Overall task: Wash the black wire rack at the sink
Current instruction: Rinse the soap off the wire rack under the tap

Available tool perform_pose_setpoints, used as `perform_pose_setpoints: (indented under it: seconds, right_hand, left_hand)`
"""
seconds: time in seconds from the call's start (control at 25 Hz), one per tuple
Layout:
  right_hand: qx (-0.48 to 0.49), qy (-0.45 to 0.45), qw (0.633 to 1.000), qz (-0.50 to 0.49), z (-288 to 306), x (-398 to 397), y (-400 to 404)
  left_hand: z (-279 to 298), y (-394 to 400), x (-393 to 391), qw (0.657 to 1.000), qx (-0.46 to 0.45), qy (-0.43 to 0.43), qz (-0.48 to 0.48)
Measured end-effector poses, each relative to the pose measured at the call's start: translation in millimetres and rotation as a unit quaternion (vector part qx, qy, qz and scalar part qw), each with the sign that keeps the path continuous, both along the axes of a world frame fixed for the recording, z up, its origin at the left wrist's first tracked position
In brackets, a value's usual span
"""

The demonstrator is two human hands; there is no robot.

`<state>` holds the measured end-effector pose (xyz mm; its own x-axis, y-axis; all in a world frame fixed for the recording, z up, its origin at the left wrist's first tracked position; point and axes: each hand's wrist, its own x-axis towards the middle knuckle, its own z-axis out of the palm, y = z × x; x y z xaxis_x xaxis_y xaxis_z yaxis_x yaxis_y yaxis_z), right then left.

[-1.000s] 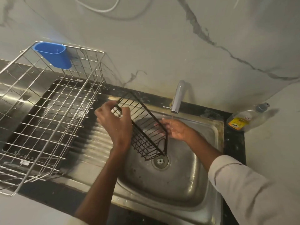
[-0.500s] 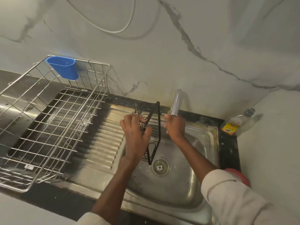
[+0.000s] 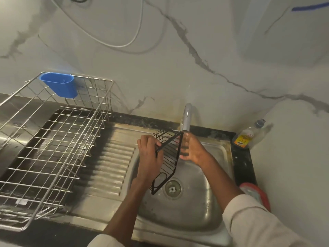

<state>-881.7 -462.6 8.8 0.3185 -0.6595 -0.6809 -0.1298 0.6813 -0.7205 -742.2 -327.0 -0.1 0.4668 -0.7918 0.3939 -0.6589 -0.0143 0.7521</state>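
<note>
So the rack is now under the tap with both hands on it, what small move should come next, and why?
Probably slide the right hand down along the black wire rack, rubbing the wires. The left hand grips its upper frame, the top corner sits under the tap, and the lower end hangs above the drain, so the lower wires look unrubbed.

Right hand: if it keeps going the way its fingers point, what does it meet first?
The right hand points leftward into the black wire rack, which its fingers already seem to touch. Beyond the wires is the left hand. Depth is unclear in this single view.
</note>
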Motion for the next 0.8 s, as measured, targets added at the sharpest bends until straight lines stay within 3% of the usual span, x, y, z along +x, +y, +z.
perform_pose_setpoints:
  seconds: [0.08, 0.2, 0.32, 0.48, 0.68, 0.8]
  right_hand:
    - [-0.008, 0.01, 0.999, 0.029, -0.1, -2.6, 1.3]
    - [-0.046, 0.029, 0.998, -0.023, 3.4, -11.6, -0.7]
    - [-0.061, 0.047, 0.995, -0.068, 10.1, -31.5, 6.2]
    - [-0.114, 0.102, 0.981, -0.121, 20.9, -48.5, 27.2]
    - [-0.159, 0.216, 0.946, -0.182, 23.3, -73.8, 45.0]
    - [-0.181, 0.228, 0.937, -0.195, 29.1, -93.3, 51.9]
  left_hand:
    - [-1.8, -3.5, -3.9, 0.999, -0.013, -0.003, -0.036]
    - [-4.7, -12.9, -4.9, 0.996, -0.013, 0.034, -0.078]
    - [-9.4, -27.5, -2.7, 0.992, 0.067, 0.097, -0.046]
    - [-21.8, -54.2, 5.9, 0.947, 0.205, 0.227, -0.094]
    - [-6.1, -75.7, -6.7, 0.91, 0.257, 0.227, -0.232]
    - [0.5, -88.9, -16.6, 0.889, 0.29, 0.23, -0.27]
